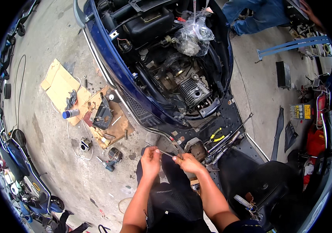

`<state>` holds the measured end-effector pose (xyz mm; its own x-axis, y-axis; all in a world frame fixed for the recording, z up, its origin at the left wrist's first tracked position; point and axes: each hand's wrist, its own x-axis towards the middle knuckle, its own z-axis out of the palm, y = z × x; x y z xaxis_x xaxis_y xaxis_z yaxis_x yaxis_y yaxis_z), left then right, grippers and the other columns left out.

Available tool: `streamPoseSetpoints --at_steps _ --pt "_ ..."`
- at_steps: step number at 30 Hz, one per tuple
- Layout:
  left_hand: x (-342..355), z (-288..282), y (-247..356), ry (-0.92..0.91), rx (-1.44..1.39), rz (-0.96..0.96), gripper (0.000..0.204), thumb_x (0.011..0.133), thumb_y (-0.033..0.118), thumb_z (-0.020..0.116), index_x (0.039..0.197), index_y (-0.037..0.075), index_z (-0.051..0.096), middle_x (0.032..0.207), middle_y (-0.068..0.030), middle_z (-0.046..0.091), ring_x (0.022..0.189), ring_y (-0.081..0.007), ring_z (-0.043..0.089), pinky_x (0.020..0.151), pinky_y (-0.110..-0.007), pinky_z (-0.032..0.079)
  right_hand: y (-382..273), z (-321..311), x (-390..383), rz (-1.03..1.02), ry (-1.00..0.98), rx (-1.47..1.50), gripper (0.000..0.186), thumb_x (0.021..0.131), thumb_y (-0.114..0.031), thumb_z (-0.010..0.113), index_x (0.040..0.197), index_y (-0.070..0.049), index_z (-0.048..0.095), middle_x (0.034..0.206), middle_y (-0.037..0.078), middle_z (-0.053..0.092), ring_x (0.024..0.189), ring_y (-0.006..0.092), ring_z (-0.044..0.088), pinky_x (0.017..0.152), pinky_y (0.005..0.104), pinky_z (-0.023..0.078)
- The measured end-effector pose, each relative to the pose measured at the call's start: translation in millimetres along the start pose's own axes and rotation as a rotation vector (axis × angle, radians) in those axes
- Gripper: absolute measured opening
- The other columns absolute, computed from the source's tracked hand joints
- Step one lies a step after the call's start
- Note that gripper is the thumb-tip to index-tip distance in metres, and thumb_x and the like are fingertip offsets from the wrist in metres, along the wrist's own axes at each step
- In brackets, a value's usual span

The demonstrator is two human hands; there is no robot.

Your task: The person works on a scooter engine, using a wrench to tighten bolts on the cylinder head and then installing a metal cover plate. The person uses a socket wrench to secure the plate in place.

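Observation:
My left hand [150, 160] and my right hand [188, 162] are close together just above my knees, both closed on a thin metal rod or cable [169, 154] that runs between them. Right beyond them stands a dark blue scooter [107, 58] with its body panels off. Its finned engine cylinder [194, 91] is exposed in the middle. A clear plastic bag [193, 35] hangs over the engine bay. Yellow-handled pliers [215, 135] and several long tools [228, 140] lie on the scooter's black footboard to the right of my right hand.
Flattened cardboard [63, 85] on the concrete floor at left holds a black engine part [103, 114], bolts and a blue-capped spray can [70, 113]. A small power tool [112, 158] lies nearer. Parked scooters line the left rim. Another person's blue-trousered legs [251, 17] are at top right.

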<state>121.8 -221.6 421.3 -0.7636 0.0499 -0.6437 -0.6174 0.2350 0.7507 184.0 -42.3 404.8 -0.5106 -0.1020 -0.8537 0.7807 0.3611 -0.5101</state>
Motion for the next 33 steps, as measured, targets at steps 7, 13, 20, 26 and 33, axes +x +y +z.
streamPoseSetpoints --at_steps 7,13,20,26,33 --pt "-1 -74 -54 0.141 -0.176 -0.02 0.012 0.098 0.008 0.056 0.105 -0.001 0.058 0.085 -0.007 0.065 0.073 -0.0115 0.061 0.069 -0.027 0.052 -25 83 98 -0.1 -0.104 -0.316 0.045 0.096 -0.041 0.055 0.097 0.003 0.066 0.1 0.028 0.066 0.1 0.0435 0.062 0.085 0.0493 0.047" --pt "0 -148 -74 0.335 -0.372 -0.053 0.013 0.098 0.01 0.056 0.106 -0.001 0.058 0.086 -0.0075 0.065 0.072 -0.0122 0.061 0.07 -0.028 0.053 -49 140 175 -0.029 -0.184 -0.392 0.044 0.093 -0.039 0.06 0.113 0.0 0.064 0.111 0.026 0.065 0.108 0.0388 0.061 0.091 0.0443 0.046" --pt "-12 -241 -85 0.594 -0.562 -0.068 0.018 0.098 0.015 0.059 0.106 -0.002 0.057 0.088 -0.0097 0.063 0.074 -0.0167 0.062 0.073 -0.03 0.054 -17 176 253 0.181 0.169 -0.67 0.043 0.086 -0.037 0.064 0.117 -0.007 0.065 0.122 0.019 0.064 0.118 0.0358 0.058 0.101 0.0415 0.045" --pt "-35 -305 -102 0.819 -0.599 -0.086 0.016 0.096 0.011 0.059 0.106 0.0 0.057 0.087 -0.0098 0.063 0.077 -0.0168 0.062 0.074 -0.031 0.054 -101 236 292 0.09 0.195 -0.722 0.031 0.088 -0.031 0.059 0.108 -0.008 0.067 0.112 0.019 0.067 0.107 0.0365 0.064 0.091 0.0467 0.051" --pt "-57 -368 -145 0.988 -0.533 -0.059 0.016 0.099 0.013 0.055 0.107 0.0 0.054 0.086 -0.0101 0.059 0.076 -0.0164 0.059 0.074 -0.033 0.055 -198 377 403 -0.185 0.236 -0.722 0.032 0.088 -0.034 0.063 0.103 -0.006 0.066 0.112 0.021 0.065 0.106 0.0379 0.063 0.093 0.0465 0.05"
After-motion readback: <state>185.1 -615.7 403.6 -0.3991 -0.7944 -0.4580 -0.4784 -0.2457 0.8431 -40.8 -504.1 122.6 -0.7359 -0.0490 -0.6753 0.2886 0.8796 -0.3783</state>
